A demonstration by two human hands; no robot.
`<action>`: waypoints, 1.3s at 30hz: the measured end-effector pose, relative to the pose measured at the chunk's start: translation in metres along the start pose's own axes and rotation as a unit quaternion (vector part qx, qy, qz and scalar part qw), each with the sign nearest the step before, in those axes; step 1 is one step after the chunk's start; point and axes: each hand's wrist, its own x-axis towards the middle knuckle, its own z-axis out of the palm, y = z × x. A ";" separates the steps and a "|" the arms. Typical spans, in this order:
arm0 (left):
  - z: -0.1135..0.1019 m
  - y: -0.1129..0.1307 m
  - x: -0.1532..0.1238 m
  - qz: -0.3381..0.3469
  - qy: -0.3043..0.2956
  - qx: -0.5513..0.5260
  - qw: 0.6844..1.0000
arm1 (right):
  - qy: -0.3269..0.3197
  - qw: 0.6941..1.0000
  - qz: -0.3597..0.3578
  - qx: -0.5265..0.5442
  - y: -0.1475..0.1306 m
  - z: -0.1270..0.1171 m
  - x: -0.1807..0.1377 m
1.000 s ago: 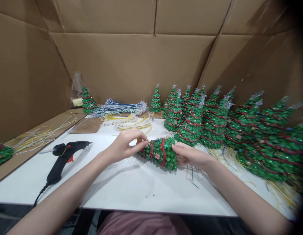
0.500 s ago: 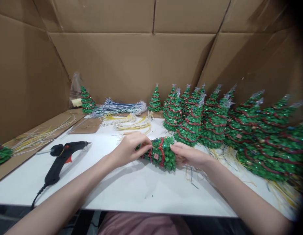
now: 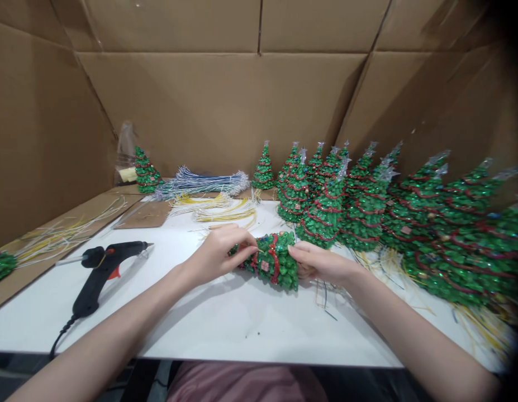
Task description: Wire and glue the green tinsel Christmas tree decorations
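A small green Christmas tree (image 3: 279, 268) with red garland and a little pink square lies on its side over the white table top, its base toward the right. My right hand (image 3: 319, 262) grips it at the base end, the thumb on the rim and the other fingers mostly hidden behind. Over the tree's upper part, my left hand (image 3: 225, 248) has thumb and forefinger pinched together against the branches. Something tiny and yellowish shows at those fingertips, too small to name. Thin wires (image 3: 326, 301) hang below my right hand.
Finished-looking trees with clear stars (image 3: 326, 218) crowd the right side. A black glue gun (image 3: 97, 279) lies at left. Blue-white wire bundles (image 3: 208, 181) and yellow-white wires (image 3: 225, 212) lie at the back, near a cardboard piece (image 3: 143, 215). Cardboard walls (image 3: 200, 100) enclose the table.
The whole view has shifted slightly. Both hands keep the same hold on the tree, with hardly any visible movement.
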 end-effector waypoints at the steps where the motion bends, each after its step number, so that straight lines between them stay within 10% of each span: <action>1: 0.000 0.000 0.000 -0.001 0.000 -0.001 1.000 | -0.002 1.000 0.000 0.001 0.000 0.000 0.000; 39: -0.004 0.023 0.017 0.050 -0.057 0.189 0.979 | -0.021 0.999 0.028 -0.002 -0.002 0.000 -0.001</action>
